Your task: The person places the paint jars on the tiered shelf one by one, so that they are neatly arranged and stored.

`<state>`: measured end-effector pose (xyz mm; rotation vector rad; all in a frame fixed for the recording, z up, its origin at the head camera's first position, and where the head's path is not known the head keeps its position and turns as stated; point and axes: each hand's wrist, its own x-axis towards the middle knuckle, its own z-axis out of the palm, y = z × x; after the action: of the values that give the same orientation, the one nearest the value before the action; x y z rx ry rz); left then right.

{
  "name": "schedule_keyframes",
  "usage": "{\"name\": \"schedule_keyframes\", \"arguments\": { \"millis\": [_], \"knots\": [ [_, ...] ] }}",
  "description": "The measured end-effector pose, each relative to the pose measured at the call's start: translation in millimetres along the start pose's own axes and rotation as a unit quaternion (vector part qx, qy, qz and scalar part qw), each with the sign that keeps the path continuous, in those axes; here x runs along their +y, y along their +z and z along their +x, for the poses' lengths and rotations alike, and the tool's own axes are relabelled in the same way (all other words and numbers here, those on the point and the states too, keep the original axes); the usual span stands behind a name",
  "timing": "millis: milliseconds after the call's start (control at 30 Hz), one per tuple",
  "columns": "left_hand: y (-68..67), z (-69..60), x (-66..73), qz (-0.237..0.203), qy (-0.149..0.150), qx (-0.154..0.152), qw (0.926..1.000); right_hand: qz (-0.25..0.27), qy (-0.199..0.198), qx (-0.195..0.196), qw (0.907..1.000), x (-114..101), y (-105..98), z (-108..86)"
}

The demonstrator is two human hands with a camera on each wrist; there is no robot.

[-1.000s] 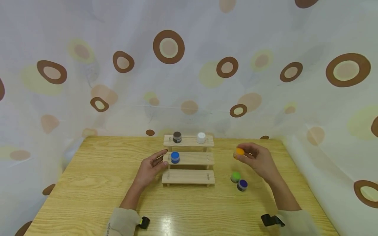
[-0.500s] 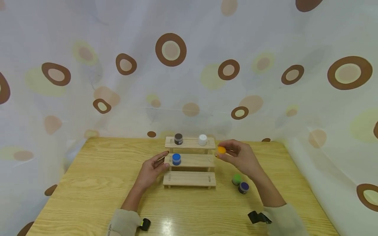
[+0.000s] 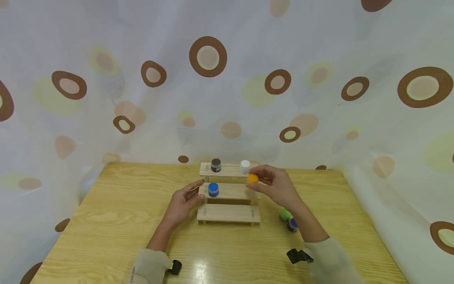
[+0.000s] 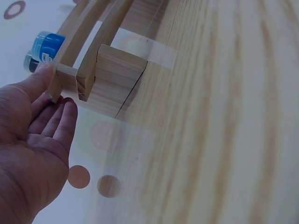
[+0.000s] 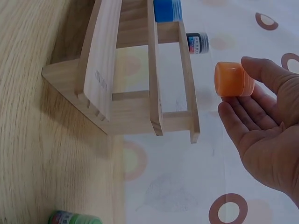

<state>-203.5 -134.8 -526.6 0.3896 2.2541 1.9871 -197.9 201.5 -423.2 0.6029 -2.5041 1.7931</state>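
Observation:
A small three-tier wooden display rack (image 3: 228, 213) stands on the table. My left hand (image 3: 180, 205) holds the left end of its middle tier, thumb at the front near a blue-lidded paint jar (image 3: 213, 189); the left wrist view shows the thumb (image 4: 39, 81) against the wood. My right hand (image 3: 276, 186) pinches an orange paint jar (image 3: 253, 179) between thumb and fingers, above the middle tier's right end. In the right wrist view the orange jar (image 5: 231, 79) is apart from the wood. A black jar (image 3: 216, 165) and a white jar (image 3: 244, 166) sit on the top tier.
Right of the rack, a green jar (image 3: 285, 215) and a purple-lidded jar (image 3: 292, 225) are on the table (image 3: 106, 221), partly behind my right forearm. A patterned white sheet (image 3: 227, 98) rises behind the table and along its sides.
My right hand has carried the orange jar leftward, from above the table at right to the rack's right end. The left hand stays at the rack; the view shifts slightly.

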Motion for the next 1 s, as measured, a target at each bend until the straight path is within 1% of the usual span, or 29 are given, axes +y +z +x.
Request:
{"name": "schedule_keyframes", "arguments": {
  "millis": [133,300,533,733,833,1000],
  "knots": [
    [-0.3,0.5,-0.4,-0.002,-0.004,-0.003,1.0,0.009,0.008,-0.001,0.9999,4.1,6.6,2.5],
    [-1.1,0.2,-1.1,0.001,-0.005,0.0,1.0,0.002,0.015,-0.012,0.9998,10.9,15.0,4.4],
    [-1.2,-0.6,0.3,-0.003,-0.001,-0.006,1.0,-0.005,0.039,-0.011,0.9992,17.7,23.1,4.5],
    [-0.9,-0.7,-0.2,-0.011,0.001,-0.013,0.9999,-0.01,0.058,-0.01,0.9982,29.0,28.2,2.9],
    [-1.1,-0.8,-0.9,-0.014,0.002,-0.015,0.9998,-0.016,0.056,-0.01,0.9983,33.0,30.8,2.2],
    [-1.1,-0.1,-2.7,-0.012,0.002,-0.01,0.9999,-0.013,0.052,-0.007,0.9985,35.0,32.8,0.9]
  ]
}}
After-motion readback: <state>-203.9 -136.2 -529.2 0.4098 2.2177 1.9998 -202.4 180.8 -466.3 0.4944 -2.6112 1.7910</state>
